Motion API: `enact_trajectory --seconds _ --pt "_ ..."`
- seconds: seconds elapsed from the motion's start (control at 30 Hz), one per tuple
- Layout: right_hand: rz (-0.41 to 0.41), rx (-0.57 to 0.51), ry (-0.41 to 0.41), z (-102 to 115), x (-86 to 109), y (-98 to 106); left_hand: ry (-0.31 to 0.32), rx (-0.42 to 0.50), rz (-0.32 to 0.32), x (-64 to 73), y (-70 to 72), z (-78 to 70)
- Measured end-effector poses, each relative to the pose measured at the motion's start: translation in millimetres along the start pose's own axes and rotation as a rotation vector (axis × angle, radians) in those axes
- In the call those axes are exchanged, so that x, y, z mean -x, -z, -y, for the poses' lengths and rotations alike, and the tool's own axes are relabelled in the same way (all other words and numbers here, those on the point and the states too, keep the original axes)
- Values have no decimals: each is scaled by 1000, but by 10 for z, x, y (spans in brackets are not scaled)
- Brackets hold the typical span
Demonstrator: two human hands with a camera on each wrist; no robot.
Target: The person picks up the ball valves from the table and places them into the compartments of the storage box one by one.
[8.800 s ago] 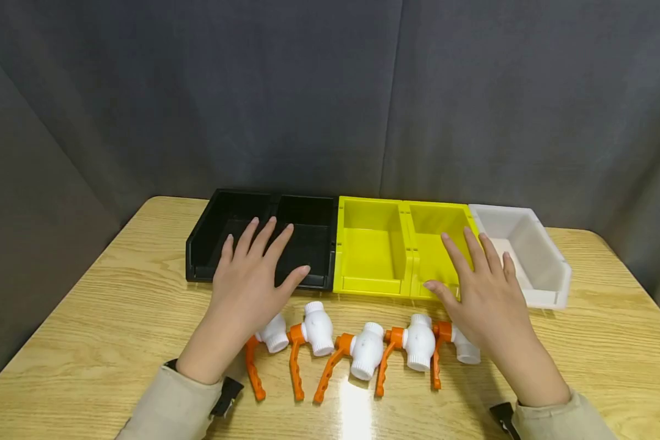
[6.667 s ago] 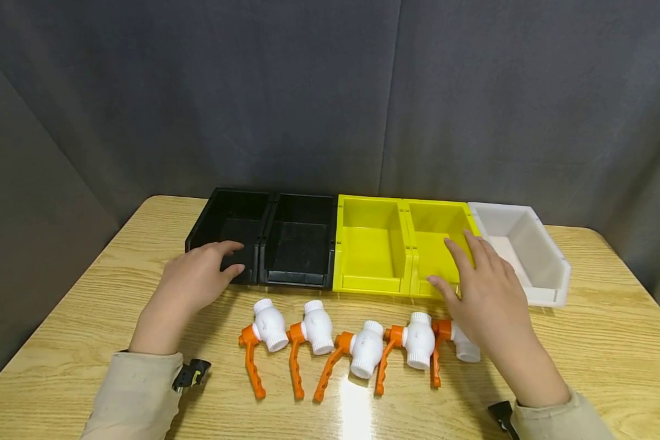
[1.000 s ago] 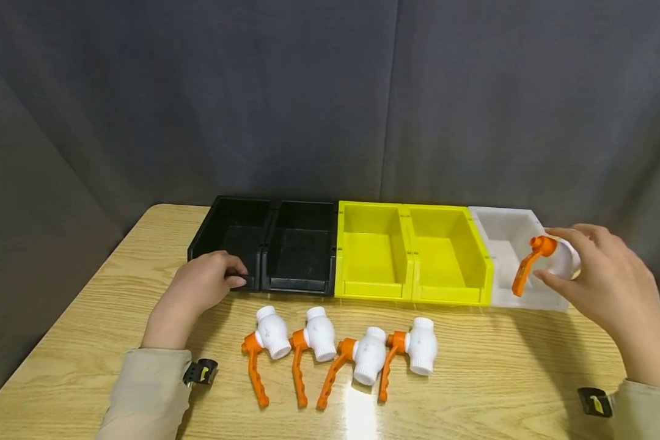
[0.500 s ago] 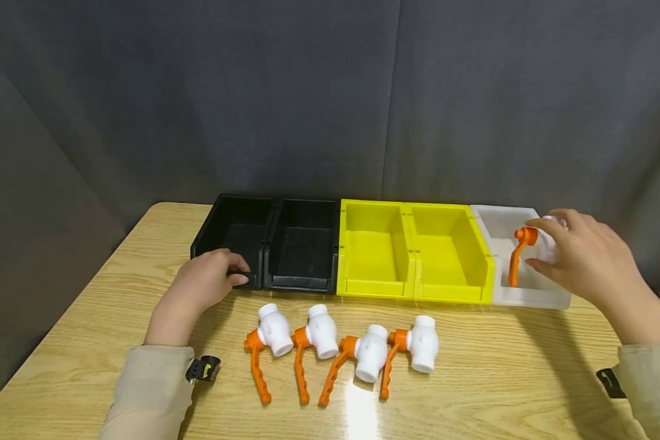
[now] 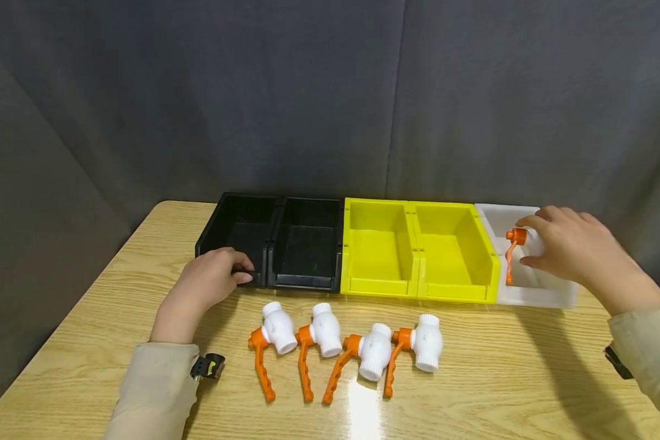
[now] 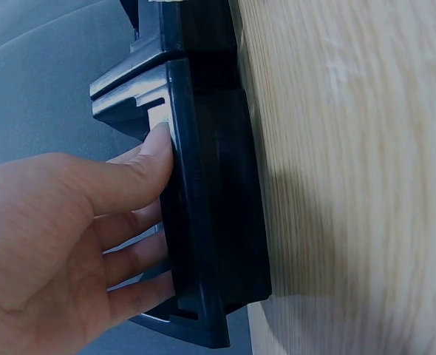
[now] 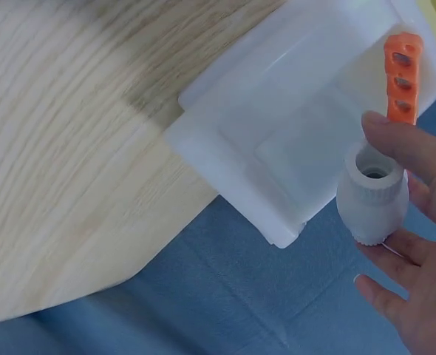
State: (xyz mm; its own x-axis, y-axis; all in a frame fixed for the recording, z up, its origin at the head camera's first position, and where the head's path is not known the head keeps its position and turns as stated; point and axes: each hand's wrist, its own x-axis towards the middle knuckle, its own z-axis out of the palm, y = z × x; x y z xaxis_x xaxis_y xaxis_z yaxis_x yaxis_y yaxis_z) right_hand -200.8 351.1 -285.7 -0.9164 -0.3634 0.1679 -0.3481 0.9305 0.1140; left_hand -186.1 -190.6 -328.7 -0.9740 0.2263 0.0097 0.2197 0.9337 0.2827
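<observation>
Valve (image 5: 535,242) is in my right grip (image 5: 574,247): white body pinched, thumb one side, fingers the other. Grip gap equals the body width, nothing wider. Right wrist view has one open end of the body facing the camera, orange handle clear of my thumb tip, at least one finger standing off the body. Head view puts the valve over the white bin (image 5: 536,297), handle hanging down. Can't tell if it's below the rim or just above the opening.

Left grip (image 5: 209,281) is narrow, on the front lip of the left black bin (image 5: 244,235). Thumb on the lip, fingers behind it, wall between.

Bin row, left to right: that one, right black bin (image 5: 304,282), left yellow bin (image 5: 381,288), right yellow bin (image 5: 459,293), then white. All side by side on the tabletop (image 5: 489,379), dark grey curtain (image 5: 308,104) behind.

Four more on the tabletop between my arms, in front of the bins: first valve (image 5: 278,328), second valve (image 5: 326,330), third valve (image 5: 375,352), fourth valve (image 5: 428,343). All lying down, orange handles toward me, spaced close; contact between neighbours unclear.
</observation>
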Motion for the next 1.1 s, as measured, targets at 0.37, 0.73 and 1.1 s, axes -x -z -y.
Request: enact_trajectory --seconds 0.37,0.73,1.1 --pt "143 49 8 -35 -212 -43 -5 1 5 -12 9 -16" --pt "128 56 118 -79 -328 -199 -3 6 11 -12 28 -10" --pt "235 -37 77 -55 -391 -368 2 -16 4 -1 26 16"
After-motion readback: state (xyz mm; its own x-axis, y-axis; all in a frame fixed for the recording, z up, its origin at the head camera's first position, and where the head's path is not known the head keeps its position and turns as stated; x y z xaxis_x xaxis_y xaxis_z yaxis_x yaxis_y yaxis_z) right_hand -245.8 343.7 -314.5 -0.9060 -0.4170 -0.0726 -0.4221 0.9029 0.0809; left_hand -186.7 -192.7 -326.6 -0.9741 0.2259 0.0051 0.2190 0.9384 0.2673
